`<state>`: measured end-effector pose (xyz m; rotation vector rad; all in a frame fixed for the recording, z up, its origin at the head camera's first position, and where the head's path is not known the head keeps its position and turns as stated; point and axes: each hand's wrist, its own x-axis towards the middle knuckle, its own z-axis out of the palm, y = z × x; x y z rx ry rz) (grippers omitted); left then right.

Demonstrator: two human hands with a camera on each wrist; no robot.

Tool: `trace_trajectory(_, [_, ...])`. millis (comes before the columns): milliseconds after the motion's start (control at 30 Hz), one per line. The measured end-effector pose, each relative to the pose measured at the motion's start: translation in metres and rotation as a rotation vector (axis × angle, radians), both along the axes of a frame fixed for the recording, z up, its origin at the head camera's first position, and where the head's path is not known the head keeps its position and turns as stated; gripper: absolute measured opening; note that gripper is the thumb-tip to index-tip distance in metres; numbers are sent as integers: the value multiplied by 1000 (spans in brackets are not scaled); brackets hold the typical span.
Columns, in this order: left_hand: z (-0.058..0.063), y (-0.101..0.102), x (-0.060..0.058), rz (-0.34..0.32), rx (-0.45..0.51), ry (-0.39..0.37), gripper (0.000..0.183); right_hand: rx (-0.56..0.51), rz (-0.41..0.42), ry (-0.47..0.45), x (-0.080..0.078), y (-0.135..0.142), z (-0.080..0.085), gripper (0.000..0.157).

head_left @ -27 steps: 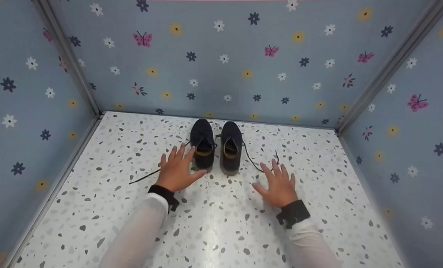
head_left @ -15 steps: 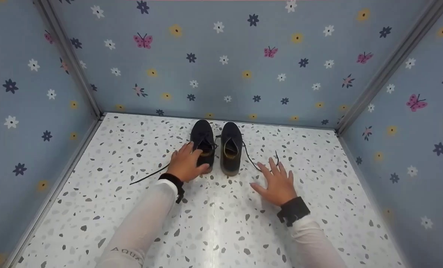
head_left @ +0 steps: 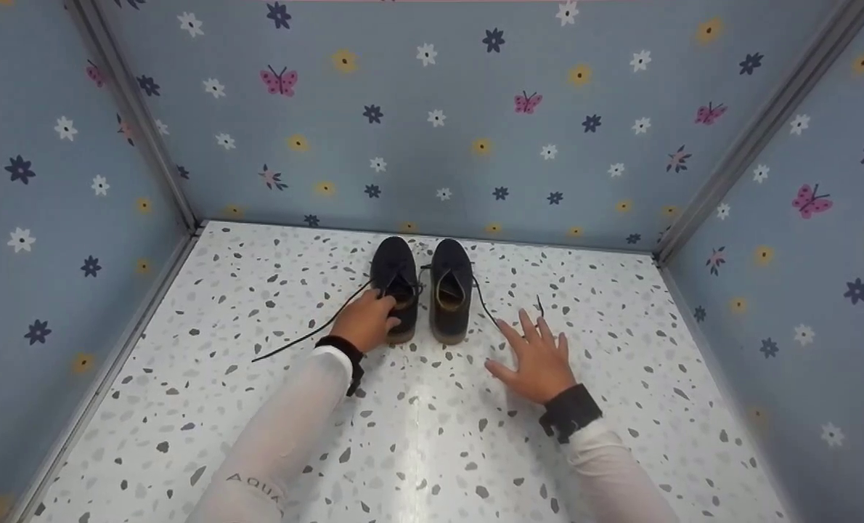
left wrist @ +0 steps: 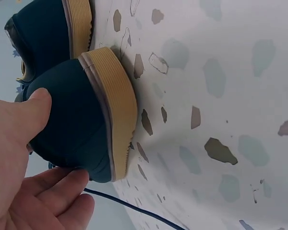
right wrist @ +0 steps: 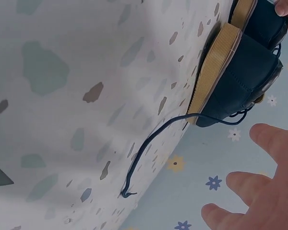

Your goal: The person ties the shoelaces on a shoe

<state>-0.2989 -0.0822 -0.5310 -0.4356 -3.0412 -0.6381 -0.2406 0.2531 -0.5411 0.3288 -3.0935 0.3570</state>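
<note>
Two dark navy lace-up shoes with ribbed tan soles stand side by side, toes toward the back panel. My left hand [head_left: 363,321] grips the heel part of the left shoe [head_left: 393,256]. In the left wrist view the thumb [left wrist: 38,108] lies on the heel of that shoe [left wrist: 79,117] and the fingers [left wrist: 67,191] bend along its outer side. My right hand [head_left: 539,365], fingers spread, hovers right of the right shoe [head_left: 449,323] and holds nothing. Beneath its fingertips runs that shoe's loose lace [right wrist: 153,136]. Another lace [head_left: 301,338] trails left from the left shoe.
The white speckled surface [head_left: 432,443] is bounded by a blue flowered panel [head_left: 432,87] at the back, close to the shoe toes. Similar panels stand at the left [head_left: 54,218] and right [head_left: 802,276], joined by grey metal posts [head_left: 141,116].
My left hand has moved right and its fingers have closed on the heel of the left shoe. The right hand has shifted only slightly left, fingers still spread.
</note>
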Motion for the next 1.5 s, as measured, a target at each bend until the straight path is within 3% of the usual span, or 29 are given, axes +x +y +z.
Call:
trace_trajectory(200, [6,-2,29,-20,20,25,33,0,5,15,2,-2,0,82])
trace_trajectory(367, [8,-2,62,-48,43,38,28,-7,17,23,7,-3,1,84])
trace_trajectory(567, [1,3,103,-120,40,64,28,-28,87,34,17,-12,8,82])
trace_trajectory(700, [-5,6,125,-164,31,145,28,-56,223,78,24,-24,15,78])
trace_trajectory(900, [-6,6,149,-231,31,214,26,-47,533,187,36,-45,22,74])
trace_trajectory(1000, [-5,4,153,-277,21,206,25,-29,710,310,39,-56,21,69])
trace_trajectory(1133, [-1,-6,149,-349,7,191,32,8,888,455,41,-71,17,54])
trace_trajectory(1267, [1,-22,137,-392,38,159,44,28,928,529,41,-82,14,29])
trace_trajectory(1333, [2,-28,130,-383,62,134,41,9,928,558,39,-86,14,19])
trace_trajectory(1500, [2,-42,114,-322,79,23,21,-131,956,564,32,-91,24,19])
